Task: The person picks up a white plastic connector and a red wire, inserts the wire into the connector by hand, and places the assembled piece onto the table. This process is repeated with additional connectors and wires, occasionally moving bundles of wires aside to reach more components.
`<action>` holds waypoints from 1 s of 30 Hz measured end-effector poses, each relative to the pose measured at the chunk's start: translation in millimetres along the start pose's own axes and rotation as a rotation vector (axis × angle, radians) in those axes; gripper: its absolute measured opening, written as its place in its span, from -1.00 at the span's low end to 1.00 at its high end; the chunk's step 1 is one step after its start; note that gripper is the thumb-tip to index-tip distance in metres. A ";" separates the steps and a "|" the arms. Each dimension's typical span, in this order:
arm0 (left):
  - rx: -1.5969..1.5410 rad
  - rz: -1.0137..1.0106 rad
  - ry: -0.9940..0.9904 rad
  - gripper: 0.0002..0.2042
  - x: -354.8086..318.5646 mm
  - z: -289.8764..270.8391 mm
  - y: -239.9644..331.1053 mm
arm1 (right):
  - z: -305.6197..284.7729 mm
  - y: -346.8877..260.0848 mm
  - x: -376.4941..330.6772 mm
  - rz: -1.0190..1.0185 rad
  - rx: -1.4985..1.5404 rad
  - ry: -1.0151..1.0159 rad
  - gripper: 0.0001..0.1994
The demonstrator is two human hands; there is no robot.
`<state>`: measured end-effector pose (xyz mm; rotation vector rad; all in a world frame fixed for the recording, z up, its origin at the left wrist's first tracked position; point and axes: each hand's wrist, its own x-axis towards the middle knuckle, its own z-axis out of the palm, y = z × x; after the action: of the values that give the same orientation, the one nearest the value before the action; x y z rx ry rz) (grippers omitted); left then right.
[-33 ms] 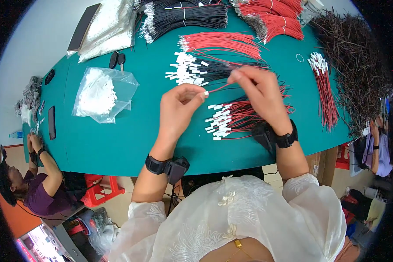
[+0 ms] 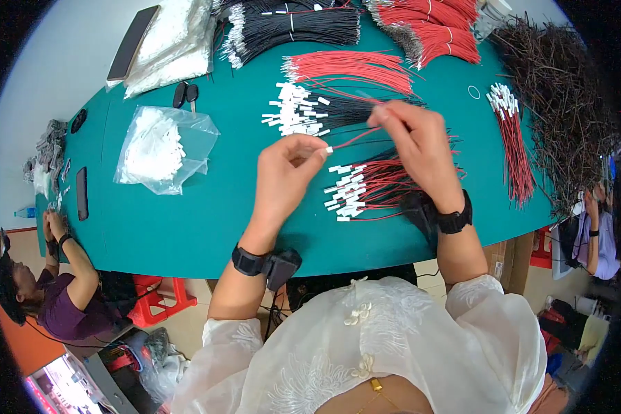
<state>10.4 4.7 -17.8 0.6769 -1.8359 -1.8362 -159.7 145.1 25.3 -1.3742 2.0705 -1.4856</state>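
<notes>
My left hand (image 2: 286, 172) pinches a small white connector (image 2: 328, 150) at its fingertips; my right hand (image 2: 414, 141) pinches the other end of a red wire (image 2: 355, 138), which runs taut between the two, above the desk (image 2: 186, 234). Both hands are closed narrow on these parts. To seat the wire well, I judge it best to keep it straight and in line with the connector's mouth, and to push from close behind the tip so it does not buckle. Just below the hands lies a pile of finished leads (image 2: 366, 186) with white ends. Beyond them lie loose connectors (image 2: 293, 109), a red bundle (image 2: 352, 67) and a black bundle (image 2: 290, 27). A clear bag (image 2: 162, 148) of white parts sits to the left, and a dark wire heap (image 2: 566, 96) to the right. Another person (image 2: 48, 297) works at the desk's far left end.
</notes>
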 end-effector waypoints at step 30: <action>0.903 0.360 0.211 -0.89 11.2 -15.6 2.7 | 19.6 7.4 -6.4 -0.053 -0.343 -0.104 -0.84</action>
<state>11.4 -14.5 -15.3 0.7167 -2.4017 -0.6261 -147.6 138.6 8.2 -1.5979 2.3140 -1.0834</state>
